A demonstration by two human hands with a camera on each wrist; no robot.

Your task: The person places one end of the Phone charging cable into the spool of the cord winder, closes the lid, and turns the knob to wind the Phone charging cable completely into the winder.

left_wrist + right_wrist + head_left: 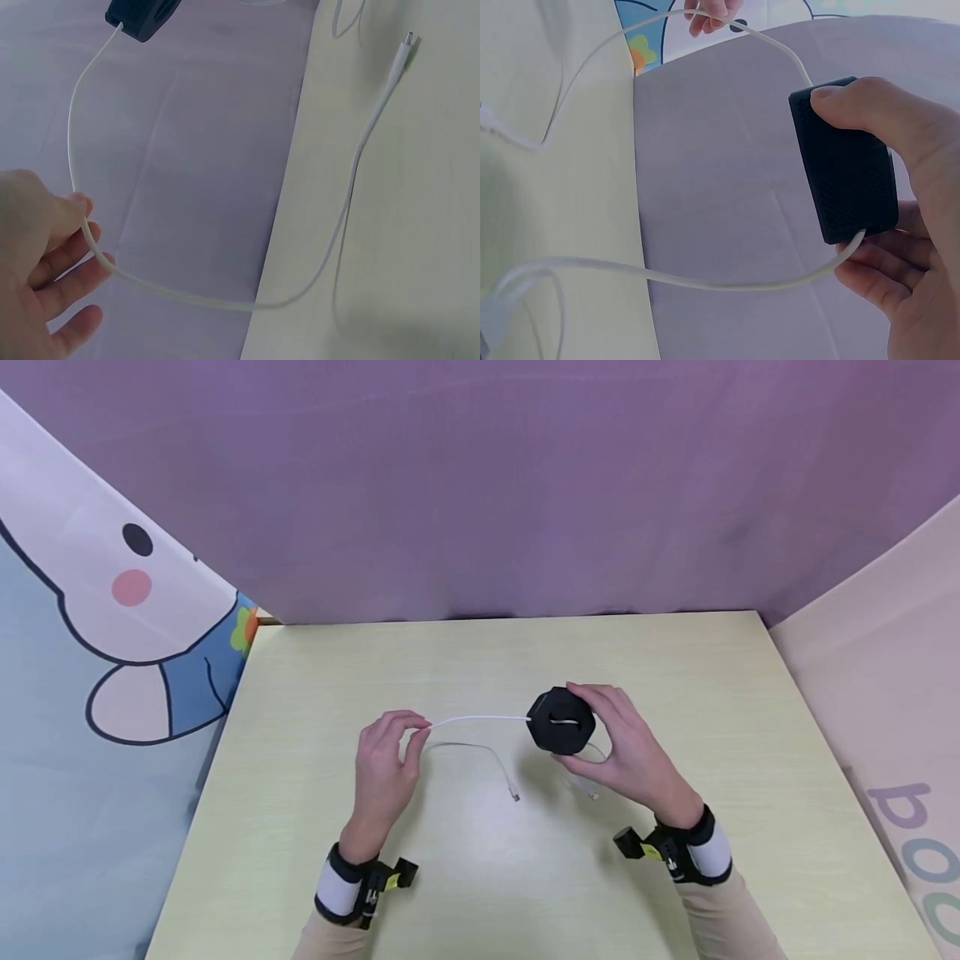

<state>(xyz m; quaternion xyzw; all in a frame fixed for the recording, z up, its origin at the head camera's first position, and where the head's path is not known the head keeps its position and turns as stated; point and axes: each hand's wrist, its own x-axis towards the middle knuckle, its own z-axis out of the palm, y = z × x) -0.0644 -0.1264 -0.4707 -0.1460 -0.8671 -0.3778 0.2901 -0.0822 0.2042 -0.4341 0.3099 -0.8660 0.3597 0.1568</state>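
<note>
Above the table, my right hand grips an eight-sided black cable winder by its edges, thumb on one side and fingers on the other. A white charging cable runs out of both sides of the winder, and a short piece of it shows in the slot on its face. My left hand pinches the cable between thumb and fingers, left of the winder. From there the cable drops to a slim plug at the tabletop. In the right wrist view, the cable's other side leaves the winder near my fingertips.
The pale wooden table ends at a purple cloth backdrop. A printed cartoon panel stands on the left and a pale lettered panel on the right. Both wrists wear strapped cameras.
</note>
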